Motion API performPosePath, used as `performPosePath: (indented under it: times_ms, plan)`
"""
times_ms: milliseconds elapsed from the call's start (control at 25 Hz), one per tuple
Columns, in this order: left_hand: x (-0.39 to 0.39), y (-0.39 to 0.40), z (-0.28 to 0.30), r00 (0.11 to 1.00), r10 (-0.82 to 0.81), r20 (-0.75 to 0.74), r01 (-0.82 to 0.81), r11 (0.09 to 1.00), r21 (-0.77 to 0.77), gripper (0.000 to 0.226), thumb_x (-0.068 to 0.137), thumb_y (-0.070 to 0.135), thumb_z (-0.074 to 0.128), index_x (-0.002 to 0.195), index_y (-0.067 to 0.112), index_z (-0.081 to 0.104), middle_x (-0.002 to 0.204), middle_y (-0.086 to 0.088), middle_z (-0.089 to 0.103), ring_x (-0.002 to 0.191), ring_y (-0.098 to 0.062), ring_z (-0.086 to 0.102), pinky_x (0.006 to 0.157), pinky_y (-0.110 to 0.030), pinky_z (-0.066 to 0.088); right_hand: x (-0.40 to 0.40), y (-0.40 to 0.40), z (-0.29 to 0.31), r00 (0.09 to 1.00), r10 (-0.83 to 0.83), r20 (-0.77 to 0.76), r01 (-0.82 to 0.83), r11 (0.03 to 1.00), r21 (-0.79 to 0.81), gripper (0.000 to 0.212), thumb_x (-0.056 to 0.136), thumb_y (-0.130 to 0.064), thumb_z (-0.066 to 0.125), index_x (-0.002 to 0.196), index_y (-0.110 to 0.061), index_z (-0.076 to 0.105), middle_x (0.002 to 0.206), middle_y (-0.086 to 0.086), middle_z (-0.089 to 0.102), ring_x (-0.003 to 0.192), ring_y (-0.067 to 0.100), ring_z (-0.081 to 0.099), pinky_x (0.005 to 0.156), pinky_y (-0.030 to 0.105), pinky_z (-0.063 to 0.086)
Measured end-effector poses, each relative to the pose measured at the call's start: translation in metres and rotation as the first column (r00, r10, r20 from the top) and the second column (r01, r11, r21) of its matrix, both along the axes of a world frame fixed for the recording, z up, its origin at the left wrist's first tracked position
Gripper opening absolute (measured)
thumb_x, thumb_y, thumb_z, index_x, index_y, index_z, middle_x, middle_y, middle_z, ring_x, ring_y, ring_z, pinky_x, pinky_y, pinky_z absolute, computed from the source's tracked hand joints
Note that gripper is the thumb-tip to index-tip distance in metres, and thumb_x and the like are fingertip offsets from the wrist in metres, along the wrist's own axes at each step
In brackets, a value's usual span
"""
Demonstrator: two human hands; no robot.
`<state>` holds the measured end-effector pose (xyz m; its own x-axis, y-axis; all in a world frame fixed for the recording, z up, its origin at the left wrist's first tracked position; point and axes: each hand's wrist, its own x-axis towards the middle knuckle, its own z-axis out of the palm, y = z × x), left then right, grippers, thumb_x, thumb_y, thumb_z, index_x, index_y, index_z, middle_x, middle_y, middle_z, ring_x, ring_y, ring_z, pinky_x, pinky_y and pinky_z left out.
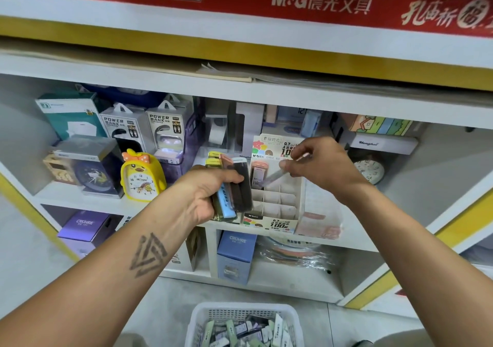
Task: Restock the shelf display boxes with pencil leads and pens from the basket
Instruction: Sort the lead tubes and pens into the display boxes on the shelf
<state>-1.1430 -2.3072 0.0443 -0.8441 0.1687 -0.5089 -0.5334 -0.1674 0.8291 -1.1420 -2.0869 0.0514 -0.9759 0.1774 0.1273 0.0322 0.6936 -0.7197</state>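
Progress: early stage is judged; one pink case (258, 174) is seen standing in the display box (274, 205), nearly all other cells being bare.
Right grip: the right hand (317, 164) is closed in a pinch on a clear lead case (277, 177), held tilted just above the box's back cells.
Left grip: the left hand (210, 194) is curled round a bundle of lead cases (234, 186), just left of the box.
Remaining: the basket (244, 325), below both hands on the floor, is seen well filled; pens cannot be told apart.

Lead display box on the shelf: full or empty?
Mostly empty. The display box shows bare divider cells; only one pink lead case stands in a back cell.
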Motion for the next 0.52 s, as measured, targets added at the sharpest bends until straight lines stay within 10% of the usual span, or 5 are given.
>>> performPosePath:
  times_ms: [280,520]
  plan:
    - [-0.003,0.002,-0.002,1.0,-0.011,-0.01,0.011,1.0,0.003,0.035,0.08,-0.006,0.069,0.115,-0.002,0.065,0.1,-0.025,0.071,0.077,-0.035,0.07,0.061,-0.047,0.059,-0.001,0.002,-0.014,0.971,0.154,-0.181,-0.074,0.918,0.389,0.01,0.094,-0.008,0.057,0.099,-0.013,0.064,0.082,0.012,0.07,0.079,0.032,0.068,0.07,0.045,0.056]
    - [-0.003,0.002,-0.003,1.0,-0.027,-0.002,0.027,1.0,0.003,0.024,0.082,-0.006,0.068,0.105,-0.001,0.066,0.095,-0.024,0.072,0.071,-0.034,0.07,0.051,-0.043,0.059,-0.009,-0.007,-0.017,0.953,0.192,-0.236,-0.099,0.93,0.355,0.019,0.092,-0.017,0.069,0.094,-0.02,0.05,0.075,0.004,0.066,0.072,0.027,0.065,0.069,0.044,0.055]
